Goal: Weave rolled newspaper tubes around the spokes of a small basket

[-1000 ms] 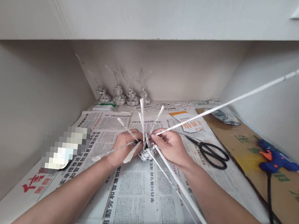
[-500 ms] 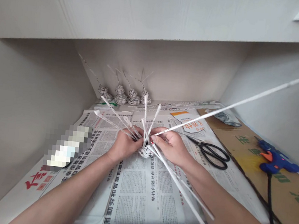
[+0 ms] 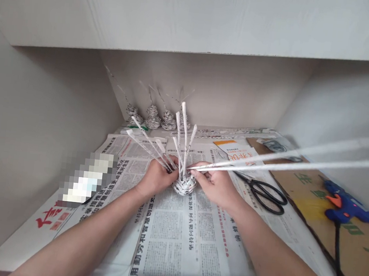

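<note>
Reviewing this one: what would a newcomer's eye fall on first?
At centre, the left hand and right hand hold a small woven piece and its bristling pale rods, two stretching far right. A vivid blue glue gun rests on cardboard at right. Woven figures line the back, left of centre.

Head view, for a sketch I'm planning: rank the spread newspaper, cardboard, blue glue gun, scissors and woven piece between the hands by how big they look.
1. Spread newspaper
2. Cardboard
3. Blue glue gun and scissors: too alike to rank
4. Woven piece, clearly smallest
</note>
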Available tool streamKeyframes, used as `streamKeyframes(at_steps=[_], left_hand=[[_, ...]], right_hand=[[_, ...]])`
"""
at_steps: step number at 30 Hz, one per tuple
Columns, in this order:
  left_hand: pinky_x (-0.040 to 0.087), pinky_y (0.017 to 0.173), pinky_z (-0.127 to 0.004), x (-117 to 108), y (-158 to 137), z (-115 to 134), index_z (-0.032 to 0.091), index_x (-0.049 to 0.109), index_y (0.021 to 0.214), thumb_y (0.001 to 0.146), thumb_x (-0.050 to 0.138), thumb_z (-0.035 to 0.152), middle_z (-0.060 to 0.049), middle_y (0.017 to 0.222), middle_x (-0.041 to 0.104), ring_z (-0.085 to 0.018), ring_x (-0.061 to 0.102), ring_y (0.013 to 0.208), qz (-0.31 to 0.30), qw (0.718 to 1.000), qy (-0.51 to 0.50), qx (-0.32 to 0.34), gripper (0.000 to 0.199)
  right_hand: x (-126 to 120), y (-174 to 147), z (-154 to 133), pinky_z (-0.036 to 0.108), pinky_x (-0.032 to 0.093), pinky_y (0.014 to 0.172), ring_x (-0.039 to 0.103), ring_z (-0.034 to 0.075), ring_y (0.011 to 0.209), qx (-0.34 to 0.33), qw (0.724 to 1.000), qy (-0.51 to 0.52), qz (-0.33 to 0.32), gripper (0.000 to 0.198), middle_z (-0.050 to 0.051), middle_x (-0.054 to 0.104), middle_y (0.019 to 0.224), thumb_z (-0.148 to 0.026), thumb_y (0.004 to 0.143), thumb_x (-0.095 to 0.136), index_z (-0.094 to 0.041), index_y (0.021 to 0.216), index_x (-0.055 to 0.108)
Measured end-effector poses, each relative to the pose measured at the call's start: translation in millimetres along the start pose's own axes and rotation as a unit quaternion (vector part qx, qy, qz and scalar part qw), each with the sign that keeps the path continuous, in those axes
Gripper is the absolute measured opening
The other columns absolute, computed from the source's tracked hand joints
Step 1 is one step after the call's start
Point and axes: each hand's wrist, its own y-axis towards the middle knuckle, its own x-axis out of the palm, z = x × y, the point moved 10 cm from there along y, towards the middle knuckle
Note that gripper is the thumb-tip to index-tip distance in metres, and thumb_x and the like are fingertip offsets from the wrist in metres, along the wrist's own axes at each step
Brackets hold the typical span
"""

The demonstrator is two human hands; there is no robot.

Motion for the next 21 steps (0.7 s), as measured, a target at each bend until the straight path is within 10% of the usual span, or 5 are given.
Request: streamKeyframes(at_steps=[16,21], left_hand=[[0.050,0.068,-0.023,1,-6,13,0.018,0.067,0.078,0.076,0.057,0.010,0.000,0.074,0.069,-0.014,0.063,0.068,0.016,0.997,0.046,0.054,0.013],[0.049,0.067,-0.022,-1,-5,15,0.017,0.066,0.079,0.078,0.057,0.011,0.000,0.074,0.069,-0.014,0.063,0.068,0.012,0.994,0.088,0.059,0.011]], right_hand=[[11,-11,63,0.019,0.042,0.040,0.057,0.010,0.049,0.307,0.914,0.259,0.063,0.004,0.003,0.066,0.064,-0.016,0.073,0.064,-0.015,0.071,0.067],[9,-12,64,0.020,0.039,0.037,0.055,0.011,0.042,0.312,0.923,0.223,0.041,0.039,0.003,0.063,0.056,-0.051,0.081,0.062,-0.015,0.065,0.063]])
